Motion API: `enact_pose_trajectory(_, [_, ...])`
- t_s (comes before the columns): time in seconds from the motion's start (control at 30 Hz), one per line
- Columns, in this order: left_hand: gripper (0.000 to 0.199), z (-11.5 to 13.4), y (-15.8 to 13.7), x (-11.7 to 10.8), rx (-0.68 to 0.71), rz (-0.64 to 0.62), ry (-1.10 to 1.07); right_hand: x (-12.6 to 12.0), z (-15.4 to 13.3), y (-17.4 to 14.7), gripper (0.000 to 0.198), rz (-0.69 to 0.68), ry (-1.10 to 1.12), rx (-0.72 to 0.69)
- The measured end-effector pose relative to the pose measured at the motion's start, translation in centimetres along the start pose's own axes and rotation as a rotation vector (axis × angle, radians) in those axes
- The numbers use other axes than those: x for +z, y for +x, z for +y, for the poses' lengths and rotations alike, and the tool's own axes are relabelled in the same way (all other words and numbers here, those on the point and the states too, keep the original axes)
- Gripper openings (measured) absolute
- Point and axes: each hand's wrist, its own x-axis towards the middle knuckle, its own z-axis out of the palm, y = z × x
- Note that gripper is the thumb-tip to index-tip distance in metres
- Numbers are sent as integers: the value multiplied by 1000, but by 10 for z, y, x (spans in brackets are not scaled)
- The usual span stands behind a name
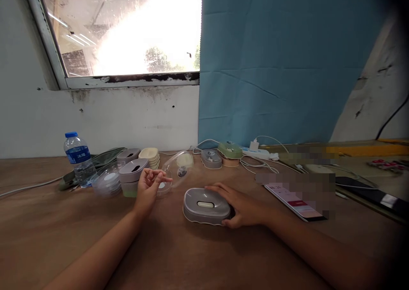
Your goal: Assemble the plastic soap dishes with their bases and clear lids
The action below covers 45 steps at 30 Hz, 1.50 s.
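My left hand (151, 187) pinches the edge of a clear plastic cover (177, 173) that stands tilted in the air and carries a small dark printed patch. My right hand (241, 205) is wrapped round the right end of a grey oval box (207, 205), fingers over the top and thumb at the near side. The box rests on the brown table and has a pale slot in its shiny top. Behind the left hand are stacked grey-lilac lids (133, 169) and a round clear piece (164, 189) on the table.
A water bottle (78, 159) stands at the left beside clear plastic covers (110, 180). Cream trays (149, 156) are stacked further back. Boxes in grey (211, 158) and green (230, 150) sit near a power strip (257, 153) with cables. A phone (295, 201) lies at right.
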Motion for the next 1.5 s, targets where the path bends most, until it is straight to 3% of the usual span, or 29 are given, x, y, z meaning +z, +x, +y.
enact_pose_trajectory(0.1, [39,0,0,2,-194,-29,-242,-1,1,-2,83,14,85,-84])
enact_pose_trajectory(0.2, [41,1,-2,3,-322,-73,-335,2,4,-2,80,57,113,-77])
enact_pose_trajectory(0.37, [38,2,-6,6,-399,-161,-408,11,4,-1,87,239,5,-24])
enact_pose_trajectory(0.6, [31,1,-14,12,-462,-298,-443,9,-12,-1,87,462,-177,-240])
enact_pose_trajectory(0.77, [31,2,-19,15,-487,-371,-445,8,-14,-2,80,415,-257,-289])
enact_pose_trajectory(0.93, [28,3,-22,17,-493,-388,-445,11,-10,-2,80,453,-255,-292])
enact_pose_trajectory(1.1, [17,-2,-20,14,-432,-369,-343,9,-12,-3,95,431,-216,-180])
enact_pose_trajectory(1.2, [20,-5,-18,8,-429,-465,-173,4,-14,-4,95,375,-184,-90])
enact_pose_trajectory(1.37, [46,-7,-21,5,-420,-697,-10,1,-10,-3,84,239,-104,11])
enact_pose_trajectory(1.5, [42,-7,-26,10,-340,-715,173,4,-3,-3,85,134,9,62])
